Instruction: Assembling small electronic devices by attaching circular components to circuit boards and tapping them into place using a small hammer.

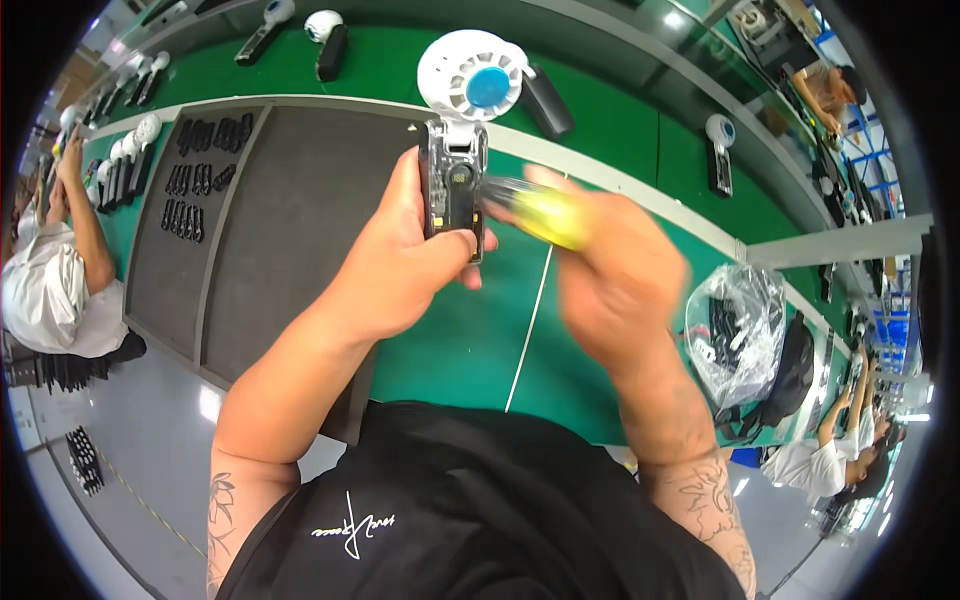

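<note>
My left hand (405, 255) is closed round the handle of a handheld fan (445, 75), held upright above the green bench. Its white round head has vents and a blue centre, and the handle's inner parts are exposed. Beside it, my right hand (625, 265) grips a yellow tool with a dark front end (550, 212). Motion blurs that tool, and its exact kind does not show. Its front end points at the fan handle; whether they touch, I cannot tell. A dark handle (547, 102) lies behind the fan head.
At my left stands a dark tray (310, 220) with several rows of small black parts (200, 178). More fans (720, 155) lie along the green line (620, 120) beyond. A clear plastic bag of parts (737, 335) sits at the right. Other people (60, 285) work on both sides.
</note>
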`<act>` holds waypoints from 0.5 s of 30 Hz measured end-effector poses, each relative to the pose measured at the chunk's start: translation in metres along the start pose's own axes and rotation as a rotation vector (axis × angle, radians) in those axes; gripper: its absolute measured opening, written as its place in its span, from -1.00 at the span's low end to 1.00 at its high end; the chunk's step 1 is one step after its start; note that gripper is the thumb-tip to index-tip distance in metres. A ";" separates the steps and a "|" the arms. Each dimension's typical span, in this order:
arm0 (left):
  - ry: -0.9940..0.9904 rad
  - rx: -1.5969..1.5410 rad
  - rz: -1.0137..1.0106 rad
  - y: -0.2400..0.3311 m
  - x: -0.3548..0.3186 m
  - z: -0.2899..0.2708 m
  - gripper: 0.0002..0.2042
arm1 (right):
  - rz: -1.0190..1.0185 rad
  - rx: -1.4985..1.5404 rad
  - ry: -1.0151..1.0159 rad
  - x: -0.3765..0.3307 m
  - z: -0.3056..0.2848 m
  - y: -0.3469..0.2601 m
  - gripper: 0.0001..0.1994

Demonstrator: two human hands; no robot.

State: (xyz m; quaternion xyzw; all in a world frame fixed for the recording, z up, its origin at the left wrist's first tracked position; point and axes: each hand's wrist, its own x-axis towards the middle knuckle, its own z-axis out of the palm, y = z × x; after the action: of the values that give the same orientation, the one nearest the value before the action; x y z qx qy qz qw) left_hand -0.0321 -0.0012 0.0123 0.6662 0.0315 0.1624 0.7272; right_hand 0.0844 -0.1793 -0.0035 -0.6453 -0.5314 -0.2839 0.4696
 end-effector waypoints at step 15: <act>0.000 -0.108 -0.106 -0.005 0.004 0.011 -0.50 | 0.020 0.001 -0.020 0.008 0.023 0.013 -0.56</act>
State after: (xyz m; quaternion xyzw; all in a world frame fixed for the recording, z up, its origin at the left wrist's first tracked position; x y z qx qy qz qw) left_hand -0.0244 -0.0111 0.0093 0.6234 0.0579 0.1253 0.7696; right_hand 0.0961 -0.1548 -0.0097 -0.6533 -0.5297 -0.2722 0.4674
